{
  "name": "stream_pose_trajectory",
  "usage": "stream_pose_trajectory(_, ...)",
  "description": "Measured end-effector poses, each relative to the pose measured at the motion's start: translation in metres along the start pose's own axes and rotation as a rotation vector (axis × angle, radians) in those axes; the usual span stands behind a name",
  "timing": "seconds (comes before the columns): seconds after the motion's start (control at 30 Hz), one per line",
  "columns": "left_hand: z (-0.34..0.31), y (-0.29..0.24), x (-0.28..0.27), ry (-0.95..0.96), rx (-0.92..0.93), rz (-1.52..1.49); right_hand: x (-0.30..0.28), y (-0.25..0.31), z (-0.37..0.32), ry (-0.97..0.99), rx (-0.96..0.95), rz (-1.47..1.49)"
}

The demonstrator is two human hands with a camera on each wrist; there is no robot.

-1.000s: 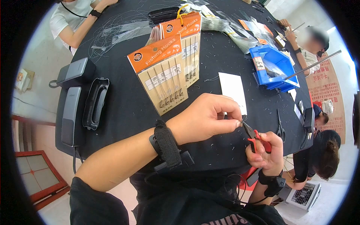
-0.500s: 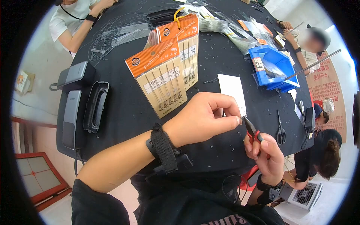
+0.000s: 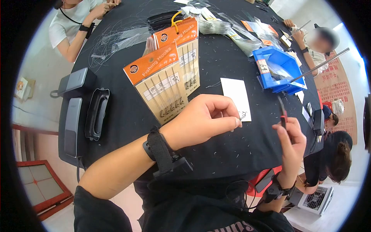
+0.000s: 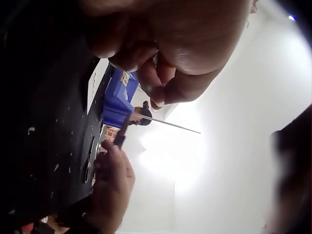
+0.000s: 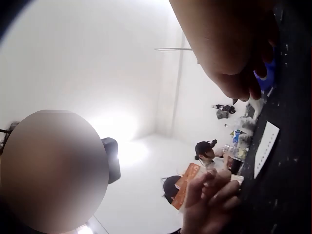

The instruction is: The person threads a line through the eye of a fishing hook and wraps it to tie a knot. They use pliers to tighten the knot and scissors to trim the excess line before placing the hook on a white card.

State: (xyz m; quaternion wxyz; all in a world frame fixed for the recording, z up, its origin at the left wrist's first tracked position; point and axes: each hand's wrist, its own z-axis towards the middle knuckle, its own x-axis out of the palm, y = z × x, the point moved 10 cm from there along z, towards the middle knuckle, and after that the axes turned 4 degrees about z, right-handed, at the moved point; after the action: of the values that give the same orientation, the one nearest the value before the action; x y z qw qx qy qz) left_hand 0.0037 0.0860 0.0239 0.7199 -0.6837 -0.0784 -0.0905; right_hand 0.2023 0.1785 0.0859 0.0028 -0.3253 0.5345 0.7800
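Observation:
My left hand [image 3: 205,121] pinches a small dark fishing hook [image 3: 242,115] between thumb and forefinger, close over the near end of a white card [image 3: 235,94]. To its right, apart from the hook, my right hand [image 3: 292,143] holds pliers with red handles [image 3: 284,120], their dark jaws pointing away from me. The left wrist view shows the pliers [image 4: 122,136] blurred in the right hand, below the left fingertips [image 4: 158,97]. In the right wrist view, the right hand [image 5: 234,58] hides most of the pliers. Behind my left hand stand packets of fishing hooks [image 3: 152,91] with orange tops.
A blue bin [image 3: 262,79] with a metal rod stands at the far right, scissors [image 4: 89,158] below it in the left wrist view. Black cases [image 3: 75,127] lie left. Clear line [image 3: 102,46] tangles at the back. Other people sit around the black table [image 3: 216,147].
My right hand has drawn the pliers away from the left fingertips, rightward, and turned their tips upward. The left hand keeps its pinch and has shifted slightly left.

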Motion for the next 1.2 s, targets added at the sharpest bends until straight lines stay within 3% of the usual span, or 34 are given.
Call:
stream_pose_trajectory(0.17, -0.002, -0.003, 0.006, 0.027, -0.017, -0.179, 0.009, -0.016, -0.012, -0.052, -0.034, -0.194)
stream_pose_trajectory(0.37, -0.003, 0.004, 0.017, 0.083, -0.051, -0.188, 0.015, -0.007, -0.024, -0.094, -0.142, -0.339)
stream_pose_trajectory(0.77, -0.007, 0.008, 0.028, 0.171, -0.083, 0.008, 0.01, -0.003, -0.033, -0.176, -0.042, -0.336)
stream_pose_trajectory(0.87, -0.008, 0.009, 0.029, 0.173, -0.1, 0.053, 0.007, 0.022, -0.034, -0.254, -0.157, -0.343)
stream_pose_trajectory(1.0, -0.009, 0.014, 0.036, 0.202, -0.092, 0.074, 0.032, 0.058, -0.033, -0.045, -0.351, -0.255)
stream_pose_trajectory(1.2, -0.01, 0.013, 0.036, 0.23, -0.081, 0.14, 0.051, 0.078, -0.029, 0.007, -0.469, -0.282)
